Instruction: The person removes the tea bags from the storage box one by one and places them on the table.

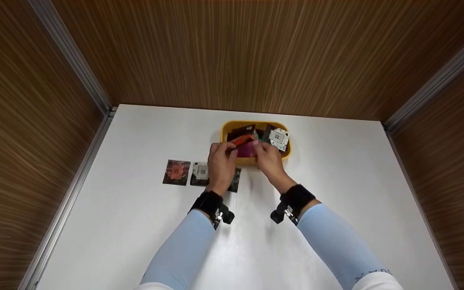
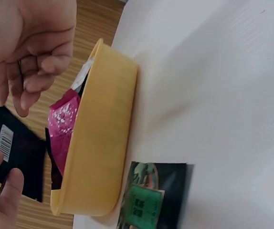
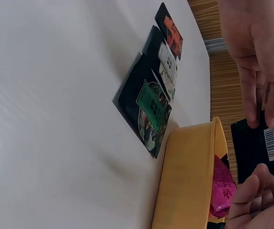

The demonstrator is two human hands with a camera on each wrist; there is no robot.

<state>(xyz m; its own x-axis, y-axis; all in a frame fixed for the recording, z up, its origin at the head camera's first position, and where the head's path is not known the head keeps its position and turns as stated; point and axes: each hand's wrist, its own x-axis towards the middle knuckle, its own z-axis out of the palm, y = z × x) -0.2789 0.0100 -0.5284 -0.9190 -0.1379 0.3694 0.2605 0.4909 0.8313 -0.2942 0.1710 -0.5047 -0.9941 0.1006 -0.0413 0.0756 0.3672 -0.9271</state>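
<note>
My left hand (image 1: 220,167) pinches a flat dark sachet (image 2: 25,155) between thumb and fingers, over the near side of a yellow box (image 1: 286,155). A white barcode label faces the wrist cameras. Across from it is my right hand (image 1: 270,161), its fingers loosely bent and one fingertip at the sachet's corner in the left wrist view. Inside the box lie a shiny pink packet (image 2: 62,121), a white-labelled packet (image 1: 279,139) and other dark packets, partly hidden by the hands.
On the white table (image 1: 135,225), left of the box, lie a red-labelled packet (image 1: 176,172), a white-labelled packet (image 1: 199,173) and a green-labelled packet (image 3: 151,107) in a row. Wood-grain panels (image 1: 232,56) enclose the table at the back and sides.
</note>
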